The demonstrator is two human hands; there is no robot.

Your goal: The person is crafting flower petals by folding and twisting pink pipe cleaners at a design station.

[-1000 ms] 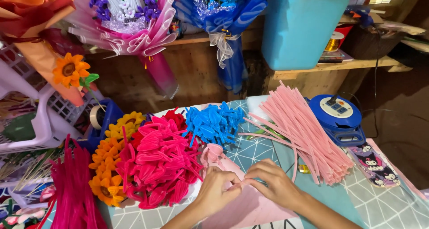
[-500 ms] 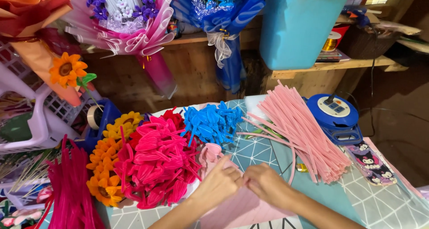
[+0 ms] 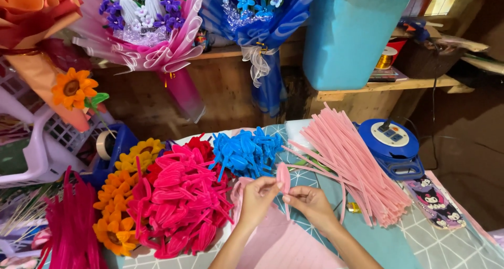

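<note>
The left hand [image 3: 258,195] and the right hand [image 3: 310,202] both pinch one pink pipe cleaner [image 3: 283,177], bent into a small loop that stands up between the fingertips. Just right of the right hand lies the pile of straight pink stems [image 3: 357,169]; left of the left hand, the hot-pink loops [image 3: 178,206]. If the pinch loosens, I think the loop can spring open and lose its shape.

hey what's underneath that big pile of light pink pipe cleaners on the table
Under the pile of light pink pipe cleaners lies the teal patterned table cover. A small yellow object peeks out at its lower edge. Anything else beneath is covered.
</note>
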